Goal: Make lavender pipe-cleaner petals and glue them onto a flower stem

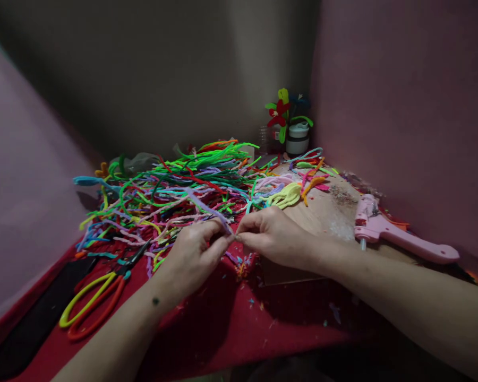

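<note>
A lavender pipe cleaner (pixel 209 208) runs up and to the left out of my left hand (pixel 197 249), whose thumb and fingers are pinched around its lower end. My right hand (pixel 273 236) is closed in a pinch too, its fingertips meeting the left ones at that same end. Behind both hands spreads a heap of loose pipe cleaners (pixel 207 159) in many colours. Just beyond my right hand lies a folded pale yellow bundle of pipe cleaners (pixel 286 196). Small coloured clippings (pixel 242 268) are scattered on the cloth below the fingertips.
Scissors (pixel 97 305) with yellow and red handles lie at the left, beside a dark flat strip (pixel 43 313). A pink glue gun (pixel 406 236) rests on a board (pixel 308 217) at the right. Pipe-cleaner flowers (pixel 279 114) stand at the back corner near a white jar (pixel 298 139).
</note>
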A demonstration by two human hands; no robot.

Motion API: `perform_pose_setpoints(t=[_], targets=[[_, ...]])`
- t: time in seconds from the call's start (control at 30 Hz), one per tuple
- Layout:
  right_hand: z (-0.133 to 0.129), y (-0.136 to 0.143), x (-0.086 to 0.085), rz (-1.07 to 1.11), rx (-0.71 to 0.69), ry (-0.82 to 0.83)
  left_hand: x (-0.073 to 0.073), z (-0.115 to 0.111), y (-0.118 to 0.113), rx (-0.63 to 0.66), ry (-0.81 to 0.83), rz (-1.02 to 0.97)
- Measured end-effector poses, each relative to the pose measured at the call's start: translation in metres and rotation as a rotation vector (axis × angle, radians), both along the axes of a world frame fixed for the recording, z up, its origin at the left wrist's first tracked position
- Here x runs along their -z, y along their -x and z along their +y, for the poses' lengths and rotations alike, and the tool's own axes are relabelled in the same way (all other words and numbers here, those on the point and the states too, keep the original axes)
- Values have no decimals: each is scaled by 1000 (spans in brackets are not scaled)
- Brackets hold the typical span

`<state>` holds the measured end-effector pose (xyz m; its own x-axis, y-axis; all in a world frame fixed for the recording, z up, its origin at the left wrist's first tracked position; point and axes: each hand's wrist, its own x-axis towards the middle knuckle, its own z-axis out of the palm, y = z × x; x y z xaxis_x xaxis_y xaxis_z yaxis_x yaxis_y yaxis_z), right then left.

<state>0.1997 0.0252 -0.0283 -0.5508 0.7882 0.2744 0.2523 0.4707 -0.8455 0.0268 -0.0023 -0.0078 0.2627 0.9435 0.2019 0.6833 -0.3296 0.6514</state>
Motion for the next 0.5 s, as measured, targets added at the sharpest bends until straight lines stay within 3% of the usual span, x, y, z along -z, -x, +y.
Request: perform_pose_setpoints(t=[0.1,0.13,0.2,0.27,0.37,0.43,0.5], targets=[[-7,-1,5,-66,62,-491,2,4,2,-4,594,-531],[-9,-1,6,-57,70,-610,2,6,2,28,723,-676],[-10,-2,6,-12,75,-728,2,7,2,76,827,-835],[-9,-3,3,66,80,-649,-2,5,2,35,721,-834],[-7,-4,-4,194,47,-307,-7,-2,1,-27,302,-666],[-6,-4,-8,257,8,-102,-8,-5,2,31,21,-526],[-5,-5,-9,286,-13,-1,-7,-7,4,120,-166,-376]])
